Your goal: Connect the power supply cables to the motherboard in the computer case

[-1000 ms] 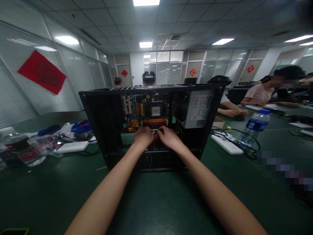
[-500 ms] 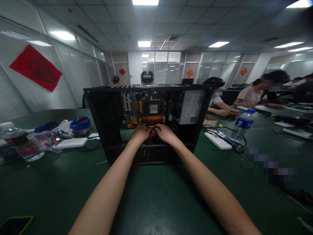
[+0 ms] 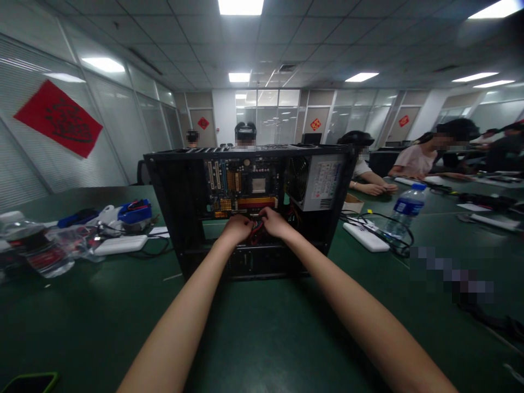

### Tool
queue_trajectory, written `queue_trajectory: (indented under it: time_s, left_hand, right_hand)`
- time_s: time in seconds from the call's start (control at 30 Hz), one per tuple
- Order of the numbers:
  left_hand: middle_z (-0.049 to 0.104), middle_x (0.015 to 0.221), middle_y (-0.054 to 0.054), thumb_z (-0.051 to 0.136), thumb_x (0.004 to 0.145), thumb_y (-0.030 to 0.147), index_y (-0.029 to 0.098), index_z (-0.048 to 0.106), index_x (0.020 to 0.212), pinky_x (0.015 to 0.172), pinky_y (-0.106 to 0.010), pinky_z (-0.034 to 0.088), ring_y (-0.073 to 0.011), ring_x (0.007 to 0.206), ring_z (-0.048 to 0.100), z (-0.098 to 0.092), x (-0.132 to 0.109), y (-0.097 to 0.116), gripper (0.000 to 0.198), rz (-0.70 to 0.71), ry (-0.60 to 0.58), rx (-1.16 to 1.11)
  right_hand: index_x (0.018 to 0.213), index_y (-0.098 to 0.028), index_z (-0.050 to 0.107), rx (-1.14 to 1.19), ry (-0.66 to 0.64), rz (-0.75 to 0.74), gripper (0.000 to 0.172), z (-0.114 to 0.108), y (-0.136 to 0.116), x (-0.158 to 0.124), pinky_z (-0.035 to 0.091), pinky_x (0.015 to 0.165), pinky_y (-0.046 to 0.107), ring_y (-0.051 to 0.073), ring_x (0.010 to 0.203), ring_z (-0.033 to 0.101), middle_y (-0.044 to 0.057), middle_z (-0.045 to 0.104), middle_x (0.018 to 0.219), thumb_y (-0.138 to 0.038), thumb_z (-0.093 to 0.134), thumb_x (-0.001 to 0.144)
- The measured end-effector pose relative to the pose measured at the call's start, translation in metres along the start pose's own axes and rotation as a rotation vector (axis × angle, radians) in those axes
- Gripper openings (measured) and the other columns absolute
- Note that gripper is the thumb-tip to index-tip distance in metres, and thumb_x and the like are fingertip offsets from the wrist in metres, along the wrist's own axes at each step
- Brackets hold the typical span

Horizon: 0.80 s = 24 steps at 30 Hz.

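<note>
A black computer case (image 3: 167, 202) stands open-sided on the green table. Inside it are a motherboard (image 3: 257, 185) and, at the upper right, a silver power supply (image 3: 326, 183) with a black fan. My left hand (image 3: 236, 230) reaches in below the motherboard, its fingers closed on a bundle of coloured power cables (image 3: 257, 233). From the other side, my right hand (image 3: 275, 224) has its fingers curled at the top of the same cables, near the board's lower edge. The fingertips of both hands are partly hidden, and any connector between them is too small to make out.
Left of the case lie a white power strip (image 3: 121, 245), a blue pouch (image 3: 134, 212) and a plastic bottle (image 3: 36, 245). On the right are another white strip (image 3: 366, 236), black cords and a blue-capped water bottle (image 3: 405, 210). Several people sit beyond.
My left hand has dropped a little, away from the board's lower edge, and more of the cables shows between my hands. My right hand stays nearly in place. The view has shifted slightly.
</note>
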<state>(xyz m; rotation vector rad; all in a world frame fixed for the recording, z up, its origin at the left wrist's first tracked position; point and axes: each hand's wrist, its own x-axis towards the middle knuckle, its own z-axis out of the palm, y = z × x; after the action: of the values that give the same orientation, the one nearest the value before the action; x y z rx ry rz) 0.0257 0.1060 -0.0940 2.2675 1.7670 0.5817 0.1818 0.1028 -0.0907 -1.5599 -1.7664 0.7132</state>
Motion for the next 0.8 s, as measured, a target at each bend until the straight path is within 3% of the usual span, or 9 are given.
queue_trajectory:
  time_s: [0.1,0.23,0.4,0.6,0.8]
  left_hand:
    - [0.076,0.089,-0.009,0.052,0.093,0.039,0.019,0.08,0.091,0.068,-0.026,0.043,-0.0207,0.084,0.068,0.0,0.002,0.002,0.035,-0.019,-0.003,0.002]
    - [0.076,0.093,-0.011,0.049,0.095,0.04,0.018,0.08,0.094,0.074,-0.026,0.045,-0.0217,0.088,0.069,-0.003,0.004,0.006,0.038,-0.044,-0.001,0.014]
    - [0.076,0.102,-0.015,0.04,0.098,0.033,0.014,0.079,0.095,0.077,-0.028,0.046,-0.025,0.097,0.069,-0.008,0.005,0.008,0.043,-0.076,-0.009,0.021]
    - [0.077,0.101,-0.008,0.05,0.094,0.035,0.02,0.079,0.1,0.073,-0.025,0.045,-0.02,0.093,0.07,-0.01,0.001,0.009,0.033,-0.065,-0.01,-0.038]
    - [0.078,0.095,-0.008,0.054,0.092,0.038,0.02,0.08,0.095,0.072,-0.025,0.046,-0.0195,0.087,0.07,-0.005,0.004,0.005,0.032,-0.073,0.036,-0.041]
  right_hand:
    - [0.106,-0.018,0.053,0.141,-0.029,0.103,0.023,0.001,-0.002,0.003,0.046,0.061,0.024,0.016,0.062,0.058,-0.001,0.055,0.067,-0.005,0.04,0.093]
    - [0.094,-0.02,0.052,0.299,-0.045,0.175,0.023,0.0,-0.007,0.002,0.042,0.052,0.02,0.011,0.048,0.047,-0.007,0.042,0.055,-0.002,0.038,0.091]
    - [0.081,-0.016,0.053,0.412,-0.096,0.229,0.019,-0.004,-0.01,0.002,0.038,0.047,0.018,0.007,0.044,0.041,-0.008,0.042,0.054,-0.005,0.046,0.094]
    - [0.081,-0.013,0.056,0.492,-0.148,0.245,0.022,-0.007,-0.006,0.005,0.039,0.047,0.017,0.005,0.047,0.039,-0.008,0.044,0.061,-0.025,0.056,0.1]
    - [0.077,-0.013,0.057,0.497,-0.17,0.245,0.026,-0.006,-0.003,0.009,0.04,0.049,0.018,0.006,0.048,0.042,-0.007,0.047,0.061,-0.028,0.059,0.099]
